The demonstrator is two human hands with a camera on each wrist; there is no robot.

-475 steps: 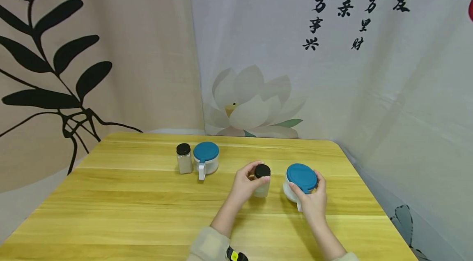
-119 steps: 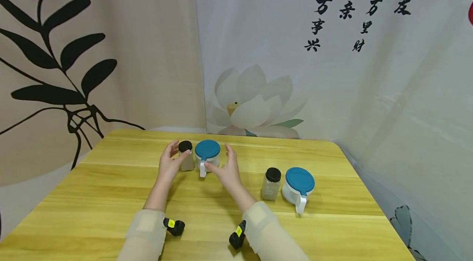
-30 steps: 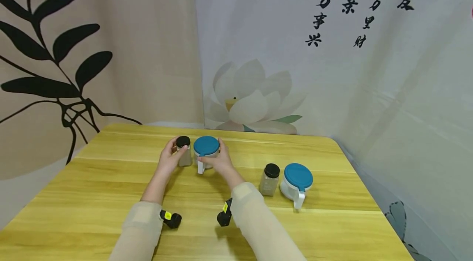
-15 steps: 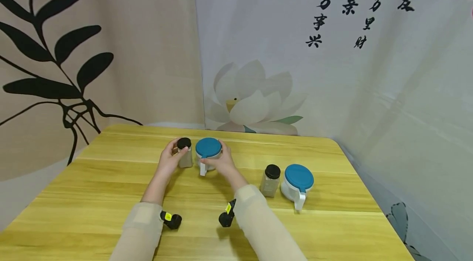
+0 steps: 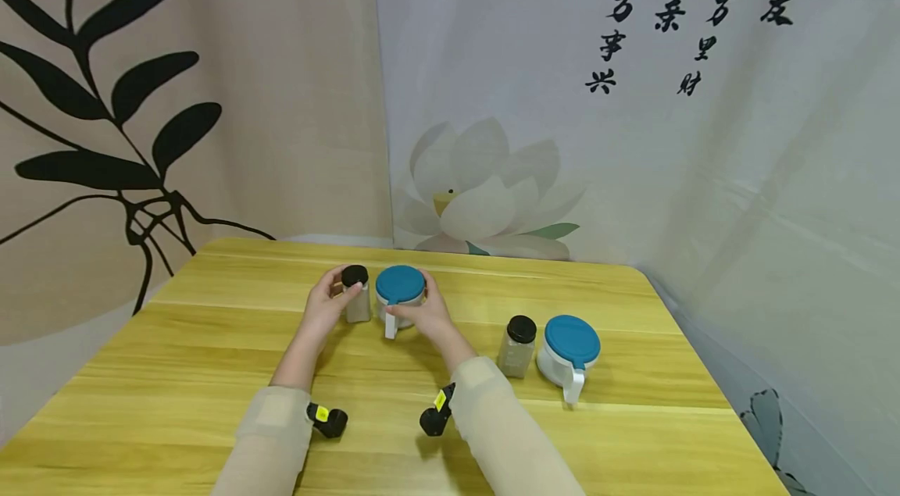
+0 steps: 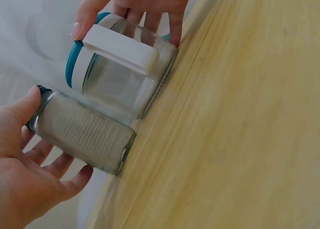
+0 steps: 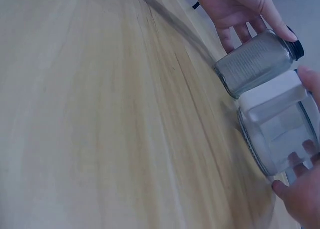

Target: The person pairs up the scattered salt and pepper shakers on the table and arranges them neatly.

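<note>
At the back left of the table, my left hand [image 5: 323, 308] holds a small glass jar [image 5: 359, 307] with a black lid. The thumb lies at its lid and the fingers pass behind it, as the left wrist view shows. Just right of it, my right hand [image 5: 430, 315] grips a clear glass seasoning pot [image 5: 399, 284] with a blue lid and a white handle [image 6: 122, 49]. Its thumb is near the handle's top and its fingers go round the far side. Both containers stand upright, side by side, with a narrow gap; their bases appear to be on the table.
A second black-lidded jar [image 5: 516, 355] and a second blue-lidded pot [image 5: 571, 340] stand together on the right of the wooden table [image 5: 380, 449]. Printed curtains [image 5: 492, 51] hang behind the table's back edge. A small black camera sits at each wrist.
Earlier both hands were at the right-hand jar and pot; they have since moved to the left pair. The right hand has closed in from beside the pot onto it. Little differs over the last second.
</note>
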